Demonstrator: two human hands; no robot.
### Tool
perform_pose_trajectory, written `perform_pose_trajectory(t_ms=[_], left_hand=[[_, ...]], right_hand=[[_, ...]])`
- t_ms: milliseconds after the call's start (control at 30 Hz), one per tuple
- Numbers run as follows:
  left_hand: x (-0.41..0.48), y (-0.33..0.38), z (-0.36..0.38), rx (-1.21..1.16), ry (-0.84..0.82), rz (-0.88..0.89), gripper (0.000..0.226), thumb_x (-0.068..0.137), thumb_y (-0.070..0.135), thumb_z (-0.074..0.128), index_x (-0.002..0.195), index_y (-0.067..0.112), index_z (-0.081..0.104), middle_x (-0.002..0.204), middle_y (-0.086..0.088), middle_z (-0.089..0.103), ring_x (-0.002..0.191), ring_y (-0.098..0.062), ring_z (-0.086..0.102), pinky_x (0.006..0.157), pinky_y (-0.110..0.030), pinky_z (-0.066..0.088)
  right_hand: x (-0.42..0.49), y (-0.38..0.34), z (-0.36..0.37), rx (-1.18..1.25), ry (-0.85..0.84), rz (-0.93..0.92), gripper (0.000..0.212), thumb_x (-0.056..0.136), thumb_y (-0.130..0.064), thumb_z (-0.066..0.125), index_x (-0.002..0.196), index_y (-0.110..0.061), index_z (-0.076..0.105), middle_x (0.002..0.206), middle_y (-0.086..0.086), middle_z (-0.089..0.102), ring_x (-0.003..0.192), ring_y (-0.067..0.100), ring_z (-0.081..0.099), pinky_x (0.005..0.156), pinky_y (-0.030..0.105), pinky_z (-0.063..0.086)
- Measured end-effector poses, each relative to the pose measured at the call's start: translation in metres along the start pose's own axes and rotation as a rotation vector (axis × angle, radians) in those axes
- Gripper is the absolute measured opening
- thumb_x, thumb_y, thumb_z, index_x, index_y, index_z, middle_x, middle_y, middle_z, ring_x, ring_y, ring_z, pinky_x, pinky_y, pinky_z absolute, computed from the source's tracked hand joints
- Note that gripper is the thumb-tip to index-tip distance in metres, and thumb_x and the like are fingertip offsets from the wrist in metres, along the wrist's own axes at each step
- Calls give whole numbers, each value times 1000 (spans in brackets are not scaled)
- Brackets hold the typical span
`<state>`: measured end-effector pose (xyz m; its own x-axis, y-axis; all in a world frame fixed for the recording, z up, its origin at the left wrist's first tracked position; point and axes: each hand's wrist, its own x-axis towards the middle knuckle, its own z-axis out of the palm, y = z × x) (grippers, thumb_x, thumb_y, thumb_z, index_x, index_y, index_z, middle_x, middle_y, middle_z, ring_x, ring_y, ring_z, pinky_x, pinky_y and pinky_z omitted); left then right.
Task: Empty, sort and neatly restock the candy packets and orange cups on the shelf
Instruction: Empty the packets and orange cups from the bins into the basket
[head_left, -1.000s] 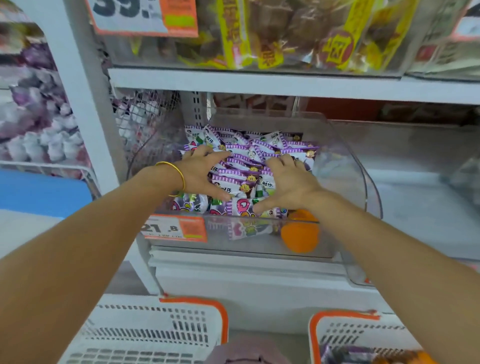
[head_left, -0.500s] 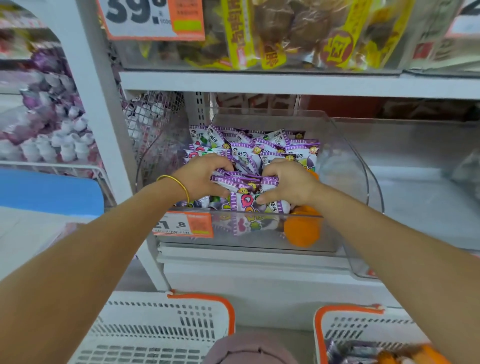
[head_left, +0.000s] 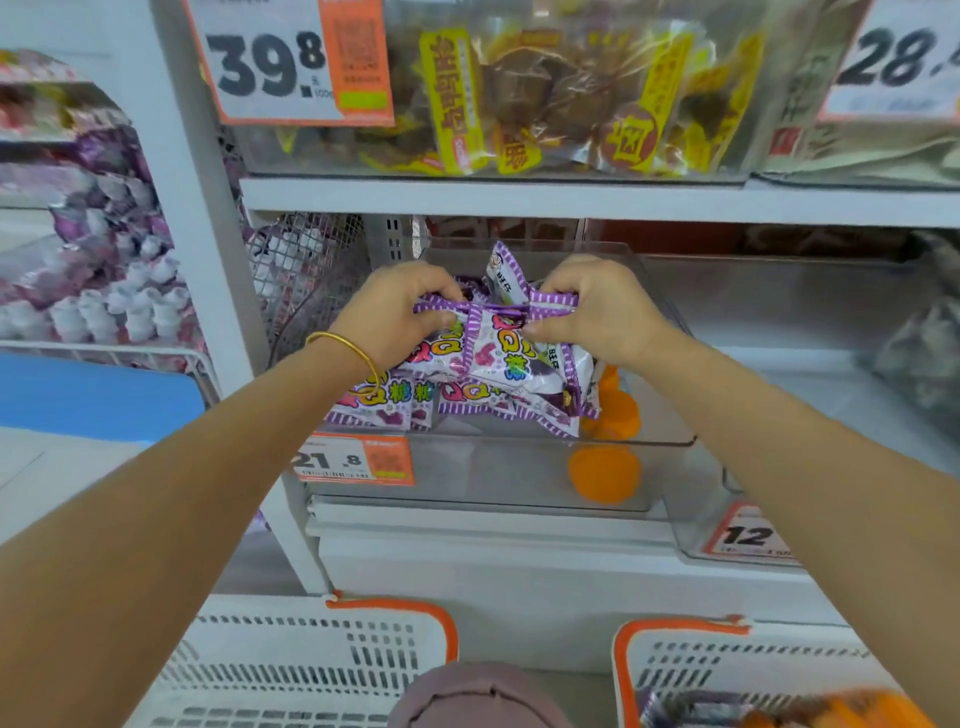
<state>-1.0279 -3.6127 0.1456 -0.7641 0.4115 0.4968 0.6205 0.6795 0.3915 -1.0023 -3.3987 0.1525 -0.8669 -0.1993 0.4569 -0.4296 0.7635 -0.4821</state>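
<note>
A bundle of purple-and-white candy packets (head_left: 493, 358) hangs lifted above the clear shelf bin (head_left: 519, 473). My left hand (head_left: 395, 312) grips its left side and my right hand (head_left: 597, 306) grips its right side. More packets (head_left: 374, 410) dangle below the bundle at the bin's front left. An orange cup (head_left: 602, 473) lies at the bin's front right, and further orange cups (head_left: 615, 405) sit behind it, partly hidden by the packets. The bin's floor under the bundle looks bare.
A white basket with orange rim (head_left: 322, 660) stands below left. Another basket (head_left: 727, 670) at the lower right holds packets and orange cups. An upper shelf (head_left: 571, 200) hangs close above my hands. A second clear bin (head_left: 779, 415) lies to the right.
Both hands closed around the packets in the bin and lifted the gathered bundle up and toward me, baring the bin's floor. The view moved closer.
</note>
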Motion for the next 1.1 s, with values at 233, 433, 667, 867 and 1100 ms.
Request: perform_pose_trajectory(t_ms=[233,433,667,867,1100], left_hand=[[-6,31,-20,53,62,196,18,78,15,63,91,3,69,86,-2,60,81,-14,52,78,-22,34],[-21,61,-28,59,44,307,14,84,22,57,90,13,65,89,4,58,83,-9,47,80,-20,28],[-40,150,-13,-40,-16,411,8,86,24,56,90,22,62,89,10,55,85,-11,48,82,-20,30],[-93,242,72,-130,-107,473,8,80,20,61,87,19,65,87,7,60,84,-20,54,79,-23,28],[-152,291,215,-258,-447,283,12,86,14,62,98,14,66,99,-3,61,94,-25,51,81,-25,27]], right_hand=[[-21,-21,-37,20,37,-21,27,69,-19,83,85,-4,69,74,-6,46,76,15,46,57,19,31],[-64,-35,-63,17,85,-20,23,68,-19,84,80,-9,67,79,-6,51,79,13,49,63,8,33],[-152,-32,-132,8,121,-23,34,63,-17,85,60,-31,54,77,-6,55,71,5,53,64,13,37],[-278,14,-175,75,18,107,51,65,-45,76,66,4,61,82,20,60,77,18,56,66,17,38],[-390,103,-167,-67,-215,461,39,58,-70,73,61,-34,56,74,-6,55,74,17,59,71,32,47]])
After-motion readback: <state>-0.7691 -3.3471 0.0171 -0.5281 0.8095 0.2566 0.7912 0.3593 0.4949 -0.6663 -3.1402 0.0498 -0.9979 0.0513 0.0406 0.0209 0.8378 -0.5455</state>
